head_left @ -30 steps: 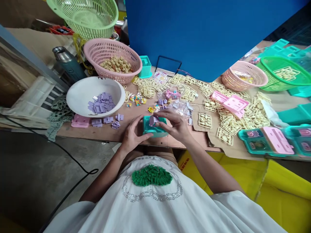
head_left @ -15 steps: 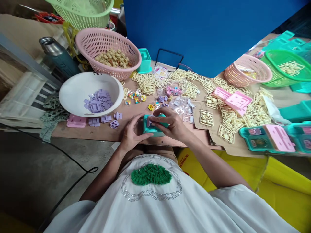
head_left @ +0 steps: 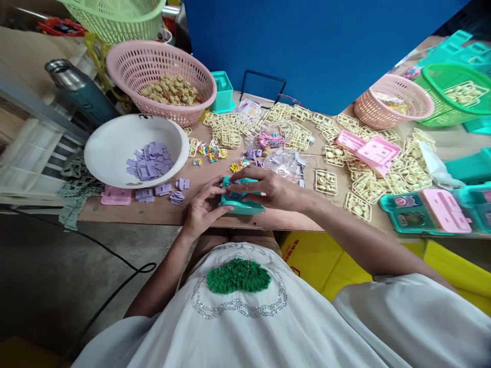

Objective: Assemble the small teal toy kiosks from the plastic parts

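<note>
A small teal plastic case lies at the table's front edge, between my two hands. My left hand grips its left end, thumb along the near side and fingers at the far side. Over the top reaches my right hand, its fingers bent down onto a small purple plastic piece at the case's left part; the fingers mostly hide that piece. To the left lie several loose purple parts and a pink plastic tray. Behind them a white bowl holds more purple pieces.
A pink basket of beige pieces and a bottle stand at back left. Cream part frames and clear bags spread behind and right. Pink trays and teal cases lie right. A blue panel rises behind.
My right hand has its fingers further left and lower over the case, and the purple piece is more hidden. The teal case appears turned or tilted. The camera view has shifted slightly.
</note>
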`<state>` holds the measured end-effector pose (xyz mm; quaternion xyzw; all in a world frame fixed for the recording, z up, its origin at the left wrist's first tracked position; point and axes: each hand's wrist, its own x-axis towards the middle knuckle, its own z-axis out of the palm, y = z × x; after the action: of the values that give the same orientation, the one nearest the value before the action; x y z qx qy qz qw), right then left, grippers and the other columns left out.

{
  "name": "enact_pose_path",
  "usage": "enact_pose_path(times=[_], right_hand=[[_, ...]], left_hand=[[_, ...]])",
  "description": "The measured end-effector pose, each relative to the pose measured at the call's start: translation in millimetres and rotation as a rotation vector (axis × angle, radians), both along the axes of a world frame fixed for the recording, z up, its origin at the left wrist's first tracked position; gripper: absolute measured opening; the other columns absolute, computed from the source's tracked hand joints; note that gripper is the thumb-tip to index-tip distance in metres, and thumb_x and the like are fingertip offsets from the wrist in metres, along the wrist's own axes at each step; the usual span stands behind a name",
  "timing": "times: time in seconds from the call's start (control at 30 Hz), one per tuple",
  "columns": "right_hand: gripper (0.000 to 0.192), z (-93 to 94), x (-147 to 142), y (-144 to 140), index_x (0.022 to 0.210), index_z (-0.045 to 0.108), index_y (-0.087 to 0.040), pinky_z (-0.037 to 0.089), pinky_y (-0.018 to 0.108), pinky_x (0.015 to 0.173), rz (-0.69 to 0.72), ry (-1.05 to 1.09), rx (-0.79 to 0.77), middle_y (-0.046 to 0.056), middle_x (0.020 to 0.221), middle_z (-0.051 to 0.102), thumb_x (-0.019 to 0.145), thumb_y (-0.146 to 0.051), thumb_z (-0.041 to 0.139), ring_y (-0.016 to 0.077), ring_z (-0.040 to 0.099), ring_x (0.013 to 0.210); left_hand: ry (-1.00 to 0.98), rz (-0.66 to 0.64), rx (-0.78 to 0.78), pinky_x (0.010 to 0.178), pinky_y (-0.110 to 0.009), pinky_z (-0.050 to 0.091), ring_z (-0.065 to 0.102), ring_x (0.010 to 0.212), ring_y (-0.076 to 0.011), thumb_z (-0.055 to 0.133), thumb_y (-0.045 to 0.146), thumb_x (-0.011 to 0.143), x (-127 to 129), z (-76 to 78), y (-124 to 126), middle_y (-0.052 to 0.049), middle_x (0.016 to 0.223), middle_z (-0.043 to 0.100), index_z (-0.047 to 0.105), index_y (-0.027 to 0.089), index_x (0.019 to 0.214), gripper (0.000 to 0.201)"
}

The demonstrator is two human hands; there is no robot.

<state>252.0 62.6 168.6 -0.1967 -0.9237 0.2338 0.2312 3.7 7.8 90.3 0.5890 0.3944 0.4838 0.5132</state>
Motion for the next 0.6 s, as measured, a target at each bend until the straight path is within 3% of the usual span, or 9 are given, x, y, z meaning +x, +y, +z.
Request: enact_pose_path(times=[0.3,0.5,0.6], right_hand=[[0.042,22.9,-12.1,28.5,0.134,0.076,-0.026,0.056,0.043,0.103,0.265,-0.140,0.031,0.015,0.127,0.073,0.115,-0.033,0.040,0.0256,0.064,0.118],[0.041,31.1,-21.2,42.0,0.131,0.074,-0.012,0.054,0.045,0.101,0.416,-0.220,-0.003,0.022,0.126,0.072,0.114,-0.023,0.038,0.0274,0.062,0.121],[0.038,36.4,-25.9,46.4,0.126,0.075,-0.014,0.055,0.046,0.104,0.470,-0.252,-0.054,0.021,0.124,0.074,0.113,-0.020,0.039,0.0270,0.064,0.121]], left_hand=[[-0.129,-0.091,-0.113,0.120,-0.047,0.055,0.062,0.146,-0.0333,0.098,0.049,0.074,-3.0,-0.5,7.4,-0.016,0.157,0.061,0.057,0.025,0.112,0.060],[-0.107,-0.162,-0.081,0.126,-0.046,0.048,0.056,0.151,-0.0311,0.101,0.042,0.070,-11.7,1.4,15.4,-0.012,0.151,0.064,0.056,0.026,0.118,0.068],[-0.066,-0.167,-0.079,0.126,-0.046,0.047,0.059,0.146,-0.0311,0.101,0.044,0.070,-12.2,3.0,17.3,-0.011,0.144,0.066,0.056,0.026,0.119,0.069]])
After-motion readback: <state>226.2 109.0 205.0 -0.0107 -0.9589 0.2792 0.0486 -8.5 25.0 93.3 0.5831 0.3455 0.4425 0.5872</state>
